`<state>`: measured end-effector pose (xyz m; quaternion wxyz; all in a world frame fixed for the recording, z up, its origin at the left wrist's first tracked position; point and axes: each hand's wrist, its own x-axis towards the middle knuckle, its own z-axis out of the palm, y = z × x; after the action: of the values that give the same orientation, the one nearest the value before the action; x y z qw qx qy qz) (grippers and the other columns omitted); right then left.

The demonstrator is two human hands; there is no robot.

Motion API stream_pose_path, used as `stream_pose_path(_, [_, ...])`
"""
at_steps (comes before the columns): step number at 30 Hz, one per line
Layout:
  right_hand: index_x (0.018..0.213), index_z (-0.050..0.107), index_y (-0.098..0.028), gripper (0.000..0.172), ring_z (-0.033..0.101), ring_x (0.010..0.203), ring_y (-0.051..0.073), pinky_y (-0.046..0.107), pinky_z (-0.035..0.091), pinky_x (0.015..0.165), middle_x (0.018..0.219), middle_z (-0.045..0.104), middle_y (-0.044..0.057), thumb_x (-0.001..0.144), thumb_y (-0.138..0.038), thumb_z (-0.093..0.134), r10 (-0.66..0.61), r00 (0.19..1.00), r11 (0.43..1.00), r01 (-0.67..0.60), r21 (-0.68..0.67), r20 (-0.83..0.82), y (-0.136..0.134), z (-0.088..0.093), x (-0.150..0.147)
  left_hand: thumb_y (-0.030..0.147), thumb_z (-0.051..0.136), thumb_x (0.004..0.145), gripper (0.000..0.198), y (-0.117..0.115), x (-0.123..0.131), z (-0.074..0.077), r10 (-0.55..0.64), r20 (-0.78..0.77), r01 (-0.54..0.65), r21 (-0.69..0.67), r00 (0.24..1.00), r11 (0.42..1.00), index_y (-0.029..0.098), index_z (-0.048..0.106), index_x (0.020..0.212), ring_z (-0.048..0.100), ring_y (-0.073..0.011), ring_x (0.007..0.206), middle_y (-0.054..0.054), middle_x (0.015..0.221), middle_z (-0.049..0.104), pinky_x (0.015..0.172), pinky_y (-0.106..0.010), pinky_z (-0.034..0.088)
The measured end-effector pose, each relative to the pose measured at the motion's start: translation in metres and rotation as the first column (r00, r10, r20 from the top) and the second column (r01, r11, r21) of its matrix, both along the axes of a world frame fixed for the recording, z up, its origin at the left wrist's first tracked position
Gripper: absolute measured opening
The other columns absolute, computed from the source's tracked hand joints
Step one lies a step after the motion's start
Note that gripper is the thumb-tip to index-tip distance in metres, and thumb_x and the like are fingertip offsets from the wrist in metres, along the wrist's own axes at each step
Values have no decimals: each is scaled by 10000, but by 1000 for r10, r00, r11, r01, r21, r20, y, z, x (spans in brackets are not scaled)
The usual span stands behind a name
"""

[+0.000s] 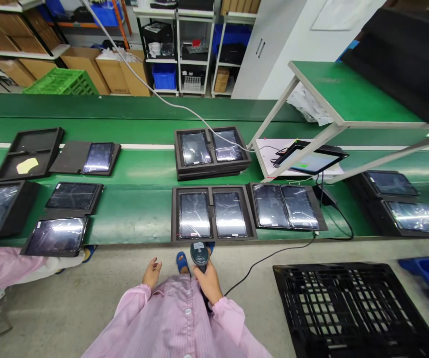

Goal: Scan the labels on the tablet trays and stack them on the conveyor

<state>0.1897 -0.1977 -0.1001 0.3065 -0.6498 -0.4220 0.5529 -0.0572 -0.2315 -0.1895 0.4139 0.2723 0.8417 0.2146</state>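
Observation:
My right hand (209, 283) is wrapped round the grip of a black handheld barcode scanner (199, 253), whose head points at the bench edge. Just beyond it lies a dark foam tray (213, 189) holding two tablets with glossy screens. My left hand (152, 273) hangs beside my pink coat, fingers loosely curled and holding nothing. A second two-tablet tray (287, 206) lies to the right, and a stacked tray (211, 149) sits further back.
The scanner's black cable (270, 256) runs across the floor to the green bench (140, 209). A black plastic pallet (349, 308) lies on the floor at right. Another person's pink sleeve (1, 271) reaches in from the left beside more tablets. An angled screen (309, 161) sits under a green shelf.

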Motion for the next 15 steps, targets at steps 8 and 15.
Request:
stream_pose_path(8, [988, 707, -184, 336, 714, 815, 279, 331, 557, 688, 764, 739, 64, 733, -403, 684, -3, 1000, 1000, 3, 9, 31, -1, -2, 3, 468, 576, 806, 541, 1, 4, 0, -7, -3, 7, 10, 1000, 1000, 124, 634, 1219, 710, -295, 992, -154, 1013, 736, 933, -434, 531])
stream_pose_path(15, [1011, 701, -175, 367, 704, 764, 263, 325, 552, 664, 769, 739, 58, 739, -420, 673, 2, 1000, 1000, -2, -1, 3, 2, -3, 6, 411, 530, 818, 571, 6, 7, -3, -28, -12, 28, 9, 1000, 1000, 54, 601, 1258, 719, -278, 955, -187, 1037, 727, 925, -404, 538])
